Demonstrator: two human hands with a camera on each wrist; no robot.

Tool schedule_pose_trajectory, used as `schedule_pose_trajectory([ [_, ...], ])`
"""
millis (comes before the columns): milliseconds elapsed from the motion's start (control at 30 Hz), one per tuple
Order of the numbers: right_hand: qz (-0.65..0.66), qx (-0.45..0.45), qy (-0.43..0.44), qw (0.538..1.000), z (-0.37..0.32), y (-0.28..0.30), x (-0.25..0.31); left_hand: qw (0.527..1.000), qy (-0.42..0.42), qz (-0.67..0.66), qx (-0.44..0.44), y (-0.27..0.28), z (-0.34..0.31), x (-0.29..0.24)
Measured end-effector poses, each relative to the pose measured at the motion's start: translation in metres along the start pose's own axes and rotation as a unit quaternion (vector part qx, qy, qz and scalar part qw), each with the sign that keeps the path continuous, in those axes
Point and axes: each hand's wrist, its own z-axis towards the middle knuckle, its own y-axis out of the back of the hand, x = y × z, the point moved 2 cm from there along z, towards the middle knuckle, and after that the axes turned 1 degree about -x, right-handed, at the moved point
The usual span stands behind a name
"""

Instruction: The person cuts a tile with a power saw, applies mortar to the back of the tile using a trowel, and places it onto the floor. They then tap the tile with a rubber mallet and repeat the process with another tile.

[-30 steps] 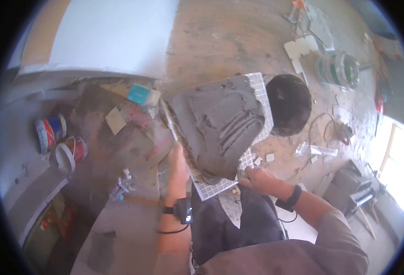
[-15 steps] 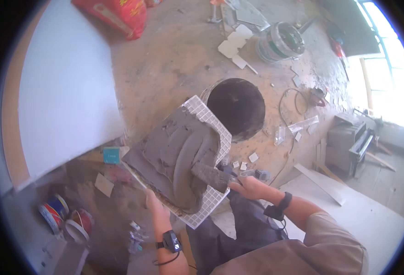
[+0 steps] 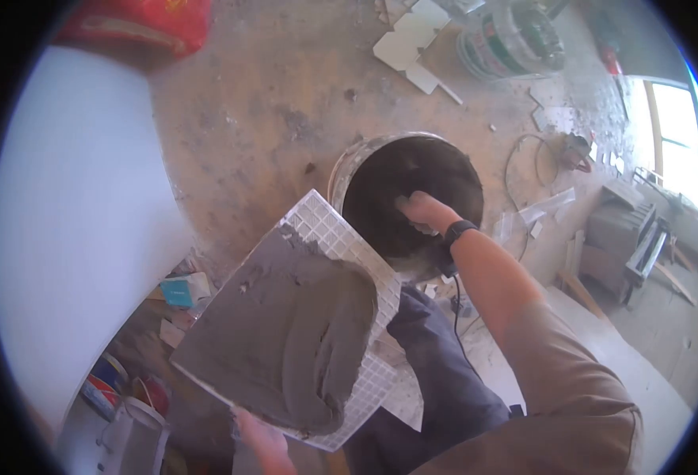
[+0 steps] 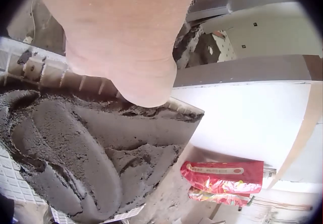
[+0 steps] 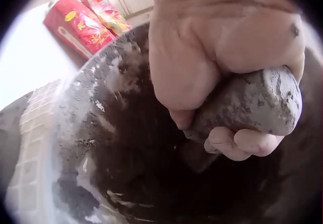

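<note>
Tile sheet (image 3: 285, 332), mortar-heavy, likely floppy, best borne from beneath, hangs beside the bucket (image 3: 339, 180) on the left hand (image 3: 260, 440), grip hidden, cannot tell; right hand (image 3: 424, 212) clenches a trowel handle (image 5: 252, 105) inside.

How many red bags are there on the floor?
2. In the right wrist view they lie side by side beyond the bucket: one red bag next to the white board, the second red bag just behind it. More may be hidden.

The head camera is looking steeply down over everything; both wrist cameras are sitting close in, sharing the tile sheet (image 3: 327, 231) and red bag (image 4: 222, 176).
</note>
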Motion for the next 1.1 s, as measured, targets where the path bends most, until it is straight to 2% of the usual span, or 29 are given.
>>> schedule_pose_trajectory([
  [67, 0.088, 0.001, -0.018, 0.996, 0.048, -0.015, 0.01, 0.978, -0.109, 0.174, 0.025, -0.003, -0.013, -0.01],
  [133, 0.21, -0.021, -0.009, 0.977, 0.105, -0.042, -0.002, 0.914, -0.195, 0.354, 0.023, 0.012, -0.014, -0.007],
  [167, 0.216, -0.006, -0.019, 0.976, 0.117, -0.045, 0.0, 0.867, -0.23, 0.441, 0.008, 0.019, -0.007, -0.01],
  [233, 0.23, 0.028, -0.039, 0.972, 0.131, -0.054, 0.002, 0.907, -0.205, 0.367, -0.022, 0.026, -0.004, -0.005],
  [267, 0.232, 0.009, -0.026, 0.972, 0.128, -0.056, 0.002, 0.97, -0.14, 0.197, -0.038, 0.005, -0.013, -0.007],
  [300, 0.238, -0.011, -0.016, 0.971, 0.119, -0.06, -0.002, 0.995, -0.074, 0.023, -0.054, -0.004, -0.02, -0.01],
  [400, 0.234, -0.041, 0.026, 0.971, 0.117, -0.051, -0.001, 0.946, -0.138, 0.289, -0.05, 0.013, -0.022, -0.013],
  [467, 0.209, -0.066, 0.074, 0.973, 0.119, -0.027, 0.018, 0.967, -0.105, 0.227, -0.056, 0.002, -0.025, -0.013],
  [533, 0.167, -0.087, 0.093, 0.978, 0.107, -0.036, 0.008, 0.985, -0.07, 0.145, -0.057, 0.005, -0.023, -0.015],
  [600, 0.194, -0.089, 0.108, 0.971, 0.074, -0.037, -0.003, 0.998, -0.03, 0.035, -0.052, 0.023, -0.018, -0.003],
  [700, 0.192, -0.145, 0.172, 0.955, 0.047, -0.037, -0.035, 0.997, -0.06, -0.002, 0.055, -0.018, -0.05, -0.011],
  [800, 0.194, -0.208, 0.221, 0.933, 0.008, -0.038, -0.052, 0.998, -0.014, 0.01, 0.065, -0.004, -0.039, -0.006],
  [933, 0.155, -0.308, 0.26, 0.902, -0.078, -0.032, -0.063, 0.997, -0.016, -0.048, 0.051, -0.016, -0.038, -0.007],
  [1033, 0.19, -0.317, 0.311, 0.876, -0.16, -0.028, -0.072, 0.997, -0.017, -0.035, 0.071, -0.016, -0.028, 0.001],
  [1100, 0.149, -0.326, 0.364, 0.859, -0.219, -0.037, -0.086, 0.996, 0.004, -0.04, 0.082, -0.005, -0.012, 0.015],
])
